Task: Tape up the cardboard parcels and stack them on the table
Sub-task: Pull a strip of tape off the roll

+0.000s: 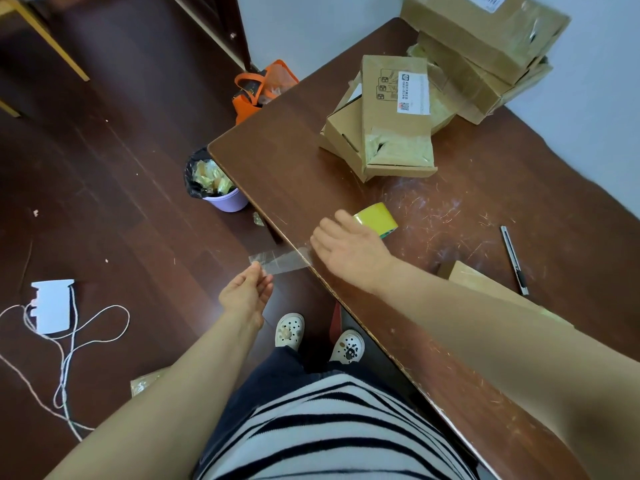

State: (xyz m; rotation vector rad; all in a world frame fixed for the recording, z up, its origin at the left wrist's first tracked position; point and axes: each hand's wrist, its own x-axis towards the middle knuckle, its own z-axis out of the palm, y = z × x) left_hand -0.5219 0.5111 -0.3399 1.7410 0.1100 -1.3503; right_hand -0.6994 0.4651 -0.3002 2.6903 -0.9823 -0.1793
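Tape strip [280, 259]: clear, stuck by one end to the near edge of the tabletop [277, 161], the rest hanging out over the floor, free tip pinched lightly by the left hand [246, 296] between thumb and fingers. Right hand [349, 247] separate from the left, flat and spread on the tabletop right beside the stuck end, gripping nothing, with the yellow tape roll [379, 218] just behind it. Long axis roughly crossways to that near edge and close to level, with the free end pointing away from the tabletop. Likely trouble, judging from this: with any slack, could sag, twist and stick to itself. Pulled too hard or at an angle, could peel off the edge and drop to the floor, picking up dust. Could also cling to the fingertips and wrinkle before reaching a box. Taped parcels [394, 126] heaped loosely toward the far edge by the wall, some overhanging others, so might slide under added weight. One more parcel [485, 285] by the near edge, partly hidden under the right forearm. Knife [515, 259] well to the right.
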